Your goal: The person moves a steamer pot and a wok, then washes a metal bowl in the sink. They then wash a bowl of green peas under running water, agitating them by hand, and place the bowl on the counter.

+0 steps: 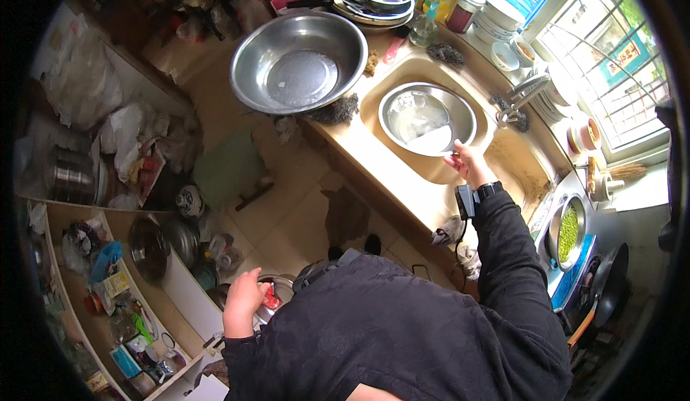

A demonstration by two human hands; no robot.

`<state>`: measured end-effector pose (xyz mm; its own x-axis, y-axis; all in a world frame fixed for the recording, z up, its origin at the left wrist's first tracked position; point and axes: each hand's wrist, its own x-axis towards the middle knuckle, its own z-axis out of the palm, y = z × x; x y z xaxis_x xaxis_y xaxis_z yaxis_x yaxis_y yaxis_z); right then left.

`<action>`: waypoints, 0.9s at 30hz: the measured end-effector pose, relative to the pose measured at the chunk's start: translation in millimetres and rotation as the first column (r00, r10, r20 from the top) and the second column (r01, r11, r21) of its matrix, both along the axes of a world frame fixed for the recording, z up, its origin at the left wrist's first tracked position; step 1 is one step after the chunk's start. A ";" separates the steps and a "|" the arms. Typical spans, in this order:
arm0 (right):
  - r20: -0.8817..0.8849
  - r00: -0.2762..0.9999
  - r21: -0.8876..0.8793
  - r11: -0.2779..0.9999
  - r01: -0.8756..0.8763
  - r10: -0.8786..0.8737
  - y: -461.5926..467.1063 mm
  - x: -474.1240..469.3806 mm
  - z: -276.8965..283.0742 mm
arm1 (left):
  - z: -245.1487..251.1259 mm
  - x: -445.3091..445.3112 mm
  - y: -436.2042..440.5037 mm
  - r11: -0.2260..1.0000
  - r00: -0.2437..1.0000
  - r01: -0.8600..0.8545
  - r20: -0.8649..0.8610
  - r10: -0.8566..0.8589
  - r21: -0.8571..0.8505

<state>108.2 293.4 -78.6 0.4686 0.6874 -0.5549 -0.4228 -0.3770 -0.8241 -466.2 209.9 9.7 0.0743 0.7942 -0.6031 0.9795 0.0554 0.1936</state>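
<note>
My right hand grips the near rim of a stainless steel basin, thumb over the edge and fingers below it. The basin sits in the left bowl of a beige sink and holds water that reflects bright light. Out to the left, my left hand hangs with its fingers loosely extended. Close behind its fingers are a red packet and a metal pot; whether the fingers touch them is unclear. A larger stainless steel basin stands on the counter left of the sink.
A faucet rises behind the sink. Stacked pans, bottles and bowls line the back. To the right are a bowl of green beans or peas and a wok. Cluttered shelves and a green stool stand left.
</note>
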 end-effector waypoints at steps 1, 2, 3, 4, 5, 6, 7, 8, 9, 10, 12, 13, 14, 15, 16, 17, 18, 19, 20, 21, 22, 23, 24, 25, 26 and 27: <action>0.004 1.000 -0.038 0.999 0.018 -0.018 0.9 1.1 -1.9 | -0.6 -0.4 -0.1 1.000 1.000 -0.007 -0.008 0.007 0.002; -0.022 0.999 -0.037 0.999 0.029 -0.030 0.4 4.0 -3.2 | -1.0 -0.8 -0.1 1.000 1.000 -0.010 -0.008 0.010 -0.002; -0.038 0.999 -0.028 0.999 0.024 -0.025 -2.1 6.4 -4.7 | -1.3 -0.9 -0.1 1.000 1.000 -0.005 -0.002 0.005 0.001; -0.039 0.999 -0.041 0.999 0.033 -0.035 -4.0 8.7 -6.4 | -1.4 -0.5 0.0 1.000 1.000 -0.004 -0.001 0.004 0.003; -0.042 0.998 -0.038 0.999 0.038 -0.039 -4.4 9.9 -8.8 | -1.3 0.0 0.7 1.000 1.000 -0.009 -0.006 0.009 -0.002; -0.029 0.998 -0.055 0.997 0.056 -0.058 -5.1 11.0 -11.2 | -0.7 0.7 1.1 1.000 1.000 -0.008 -0.003 0.008 0.003; -0.022 0.998 -0.052 0.997 0.058 -0.059 -5.8 12.3 -13.3 | 0.1 1.8 1.6 1.000 1.000 -0.007 -0.008 0.007 0.001; -0.040 0.999 -0.118 0.993 0.021 -0.026 -7.5 15.3 -14.2 | 1.0 3.0 2.3 1.000 1.000 -0.005 -0.012 0.005 -0.002; -0.024 1.000 -0.094 0.995 0.017 -0.020 -8.3 15.5 -16.8 | 1.9 4.4 3.0 1.000 1.000 -0.005 -0.018 0.005 -0.004; -0.008 1.000 -0.069 0.998 0.012 -0.013 -7.7 15.1 -19.7 | 2.7 5.8 3.9 1.000 1.000 -0.004 -0.024 0.003 -0.010; -0.020 0.996 -0.017 0.996 0.090 -0.090 3.5 11.6 -27.3 | 4.2 8.0 4.8 1.000 0.999 -0.001 -0.038 0.001 -0.021; -0.005 0.997 -0.039 0.996 0.076 -0.076 8.0 12.1 -29.0 | 4.5 8.9 5.4 1.000 0.999 0.002 -0.041 -0.003 -0.025; 0.006 0.998 -0.060 0.996 0.061 -0.061 12.7 11.6 -30.7 | 4.6 9.4 5.9 1.000 0.999 0.004 -0.045 -0.005 -0.028; 0.017 0.999 -0.089 0.995 0.051 -0.049 17.0 10.5 -32.0 | 5.1 8.9 5.9 0.999 0.999 0.006 -0.051 -0.007 -0.032; 0.044 0.996 -0.093 0.992 0.080 -0.076 22.5 8.7 -32.4 | 5.3 8.2 6.5 0.999 0.999 0.015 -0.052 -0.017 -0.031; 0.077 0.992 -0.064 0.993 0.101 -0.095 26.7 7.2 -31.7 | 5.1 7.5 6.6 1.000 0.999 0.018 -0.042 -0.019 -0.025; 0.106 0.987 -0.042 0.992 0.123 -0.118 28.9 5.1 -30.2 | 5.1 6.6 6.1 1.000 0.999 0.019 -0.038 -0.020 -0.020; 0.111 0.983 -0.020 0.988 0.150 -0.147 31.0 3.2 -27.9 | 4.6 5.6 6.3 1.000 0.999 0.022 -0.041 -0.023 -0.016; 0.141 0.979 0.038 0.989 0.146 -0.150 33.0 2.5 -24.4 | 4.5 4.4 5.3 1.000 0.999 0.026 -0.041 -0.026 -0.011; 0.169 0.975 0.043 0.990 0.137 -0.142 35.1 2.0 -20.4 | 4.3 3.2 5.0 1.000 0.999 0.026 -0.033 -0.026 -0.004; 0.180 0.974 0.047 0.990 0.133 -0.139 37.0 1.8 -16.4 | 3.9 2.4 4.2 1.000 0.999 0.031 -0.028 -0.030 0.007; 0.180 0.972 0.052 0.988 0.144 -0.151 39.3 1.3 -12.5 | 3.6 1.6 3.5 0.999 0.999 0.038 -0.030 -0.037 0.017; 0.176 0.973 0.054 0.988 0.145 -0.152 41.4 0.7 -9.1 | 3.2 0.9 3.4 0.999 0.999 0.035 -0.023 -0.034 0.022; 0.222 0.966 0.059 0.991 0.123 -0.134 42.5 0.4 -5.9 | 2.9 0.5 3.1 0.999 0.999 0.036 -0.024 -0.035 0.025; 0.254 0.959 0.068 0.991 0.114 -0.127 42.9 0.3 -2.9 | 2.5 0.4 2.8 0.999 0.999 0.042 -0.028 -0.042 0.031; 0.260 0.956 0.073 0.990 0.122 -0.137 43.0 0.2 0.0 | 2.2 0.3 2.8 0.999 0.999 0.041 -0.025 -0.041 0.027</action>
